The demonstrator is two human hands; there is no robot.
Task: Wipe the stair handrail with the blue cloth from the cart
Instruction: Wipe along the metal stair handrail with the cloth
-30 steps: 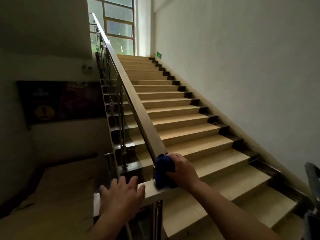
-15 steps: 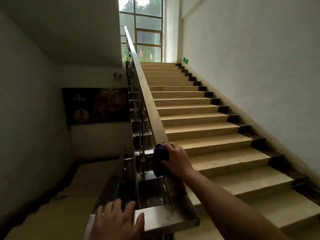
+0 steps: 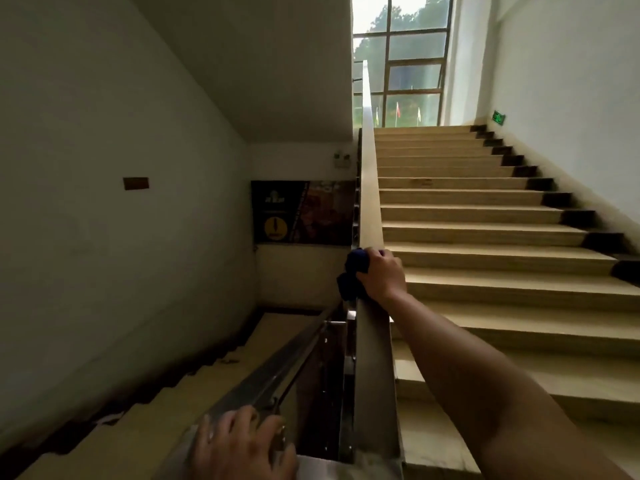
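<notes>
While the right hand (image 3: 382,273) is gripping the blue cloth (image 3: 353,271) and pressing it on the handrail (image 3: 370,202), the job is looking only just begun. The cloth is sitting low on the handrail, bunched under the fingers. The long part of the handrail above it is waiting to be wiped. The left hand (image 3: 242,445) is resting loose, holding nothing, at the handrail's bottom end.

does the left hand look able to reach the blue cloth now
Probably not without a step up: the left hand rests on the handrail's bottom end, while the blue cloth sits well up the slope, gripped by the outstretched right hand. Nothing blocks it.
</notes>
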